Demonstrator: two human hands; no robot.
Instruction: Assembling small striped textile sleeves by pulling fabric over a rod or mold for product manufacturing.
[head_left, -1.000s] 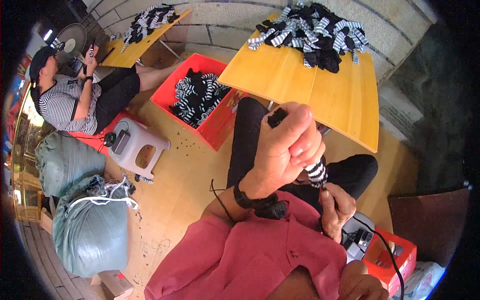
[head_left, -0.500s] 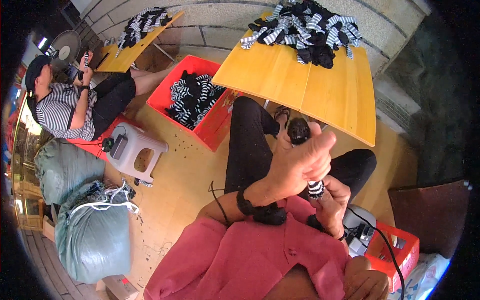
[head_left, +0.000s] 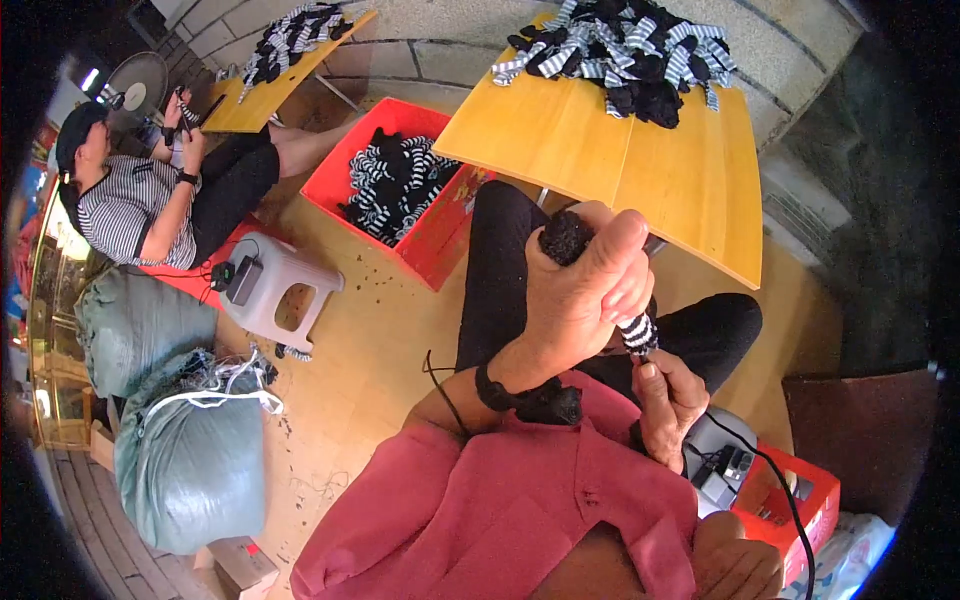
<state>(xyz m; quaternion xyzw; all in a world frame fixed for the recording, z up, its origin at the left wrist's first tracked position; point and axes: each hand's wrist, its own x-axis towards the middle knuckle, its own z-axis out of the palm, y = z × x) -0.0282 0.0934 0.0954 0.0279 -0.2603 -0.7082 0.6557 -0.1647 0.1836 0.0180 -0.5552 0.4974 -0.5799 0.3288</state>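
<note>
My left hand (head_left: 585, 300) is wrapped around a black-and-white striped sock (head_left: 638, 332), thumb stretched along it. The sock's bunched black end pokes out above the fist, and its striped part shows below. Just under that striped part my right hand (head_left: 672, 402) is closed, thumb against the fingers, at the sock's lower end. Whether a small tool or thread sits in that pinch is too small to tell. A black strap with a dark block is on my left wrist.
Ahead stands a yellow table (head_left: 690, 170) heaped with striped socks (head_left: 640, 60). A red bin (head_left: 440, 235) holds more. At left a co-worker (head_left: 140, 210) sits near a grey stool (head_left: 290, 290) and stuffed sacks (head_left: 190, 460). A red crate (head_left: 800, 500) and black cable (head_left: 775, 480) lie right.
My left hand has shifted slightly left and up with the sock. My right hand has slid down toward the sock's lower end, exposing more of the stripes. The co-worker's hands have moved.
</note>
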